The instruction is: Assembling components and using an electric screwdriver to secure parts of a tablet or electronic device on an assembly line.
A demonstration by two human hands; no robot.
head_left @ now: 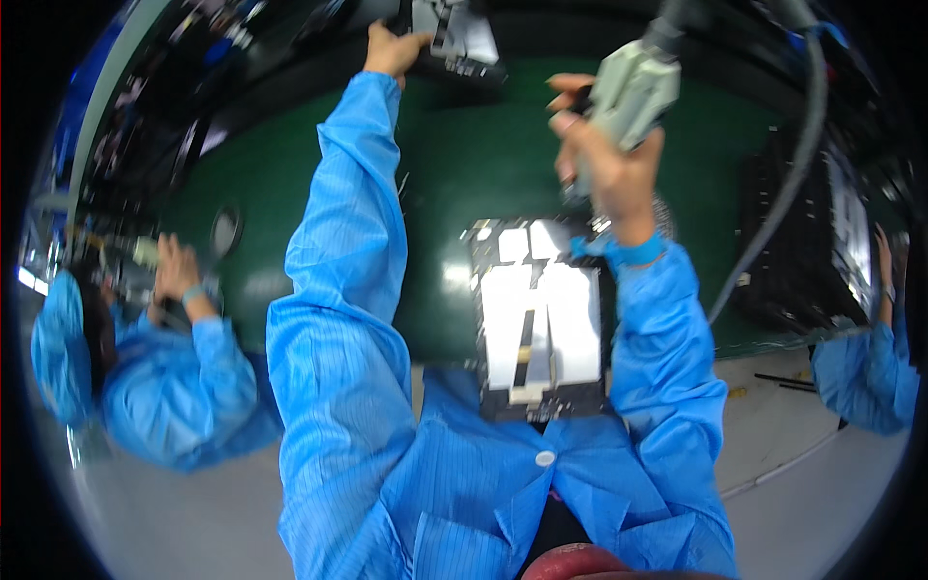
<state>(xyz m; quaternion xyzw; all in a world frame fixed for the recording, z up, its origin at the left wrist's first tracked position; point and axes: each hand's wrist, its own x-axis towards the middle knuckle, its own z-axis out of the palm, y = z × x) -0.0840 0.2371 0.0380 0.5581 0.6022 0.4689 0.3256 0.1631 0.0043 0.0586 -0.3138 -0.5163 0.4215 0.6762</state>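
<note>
My left hand reaches to the far edge of the green table, its fingers closed on the side of a black-framed panel with a silvery face. My right hand is wrapped round a pale grey-green power screwdriver, held above the table with its narrow end downward; motion blurs it slightly. Close to my body lies a second black-framed panel, flat, its silver face reflecting light, with dark strips down the middle. Neither hand touches this one. A blue band circles my right wrist.
Black frames or trays are stacked on the right, behind a hanging grey hose. A small round dish sits on the green table at left. Co-workers in blue sleeves are on both sides. Dark equipment lines the far edge.
</note>
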